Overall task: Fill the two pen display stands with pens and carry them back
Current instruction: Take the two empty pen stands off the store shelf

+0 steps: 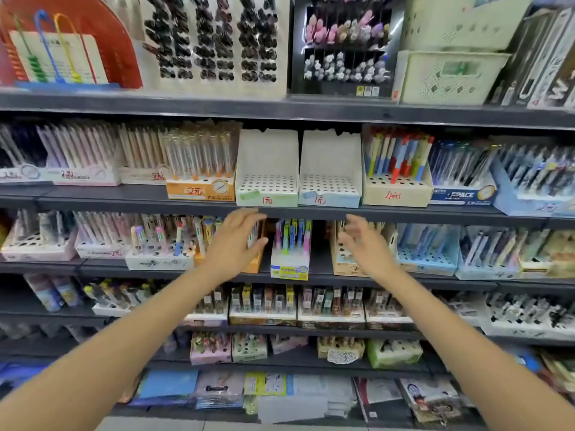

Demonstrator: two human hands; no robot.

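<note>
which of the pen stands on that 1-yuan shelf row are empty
The two white stands side by side in the middle: the green-fronted stand and the blue-fronted stand. Their hole grids hold no pens, while the orange stand and tan stand flanking them hold some.

Two empty pen display stands sit side by side at the shelf's front edge; left hand and right hand are raised below them, fingers spread.

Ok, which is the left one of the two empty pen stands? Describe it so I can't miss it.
Find the shelf just above both raised hands. In its middle stand two empty white perforated stands side by side. The left empty stand has a green front strip, beside the orange pen box; its twin has a blue strip.
</note>
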